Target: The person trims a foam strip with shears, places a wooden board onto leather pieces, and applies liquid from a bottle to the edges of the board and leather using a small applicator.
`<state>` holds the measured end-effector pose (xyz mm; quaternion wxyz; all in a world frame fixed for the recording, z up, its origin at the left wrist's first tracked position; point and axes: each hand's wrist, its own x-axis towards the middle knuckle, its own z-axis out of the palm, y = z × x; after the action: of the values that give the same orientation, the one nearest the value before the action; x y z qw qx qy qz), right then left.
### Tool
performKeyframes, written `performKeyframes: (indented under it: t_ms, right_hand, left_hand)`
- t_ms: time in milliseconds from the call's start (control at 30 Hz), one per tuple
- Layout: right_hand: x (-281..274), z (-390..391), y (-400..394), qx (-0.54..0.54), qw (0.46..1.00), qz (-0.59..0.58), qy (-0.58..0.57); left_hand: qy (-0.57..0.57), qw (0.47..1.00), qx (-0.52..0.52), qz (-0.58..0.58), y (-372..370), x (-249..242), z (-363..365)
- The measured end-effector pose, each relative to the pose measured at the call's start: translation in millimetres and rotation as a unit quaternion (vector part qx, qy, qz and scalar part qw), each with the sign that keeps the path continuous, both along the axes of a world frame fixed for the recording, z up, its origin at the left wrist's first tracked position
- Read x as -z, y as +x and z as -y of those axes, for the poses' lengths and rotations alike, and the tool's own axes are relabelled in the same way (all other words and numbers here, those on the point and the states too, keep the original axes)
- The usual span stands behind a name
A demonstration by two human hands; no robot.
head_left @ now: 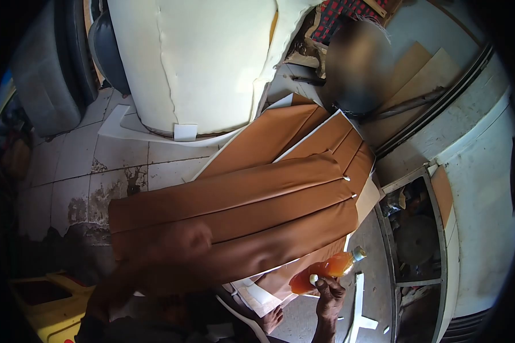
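My right hand (329, 297) is closed around a clear bottle (333, 265) of orange liquid, tilted with its pale neck toward the upper right. A small white piece (313, 279) shows at the fingers. My left hand (190, 239) is smeared by motion over the brown upholstery cover (246, 211), so its fingers do not show clearly. The cover has long stitched seams and white-backed edges, and is spread out in front of me.
A large cream foam seat piece (206, 63) stands behind the cover on stained white tiles (120, 143). At right is a metal-framed shelf (411, 282). White offcuts (357, 311) lie on the floor near my bare foot (272, 320). A yellow object (51, 306) sits at lower left.
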<state>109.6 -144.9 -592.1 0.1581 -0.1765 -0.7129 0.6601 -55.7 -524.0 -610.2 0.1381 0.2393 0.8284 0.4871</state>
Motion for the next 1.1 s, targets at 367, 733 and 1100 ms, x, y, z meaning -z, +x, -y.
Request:
performKeyframes:
  t_ms: [367,733,1100]
  right_hand:
    - [-5,-2,23,0.023,0.999,-0.019,-0.026]
    - [-8,-24,37,0.091,0.995,0.000,0.031]
    - [-23,-51,33,0.167,0.983,-0.075,-0.014]
  left_hand:
    - [-0.260,0.948,-0.013,0.181,-139,58,103]
    - [-0.167,0.978,-0.120,-0.032,-88,-148,66]
    - [-0.147,0.750,-0.158,-0.626,12,-232,-17]
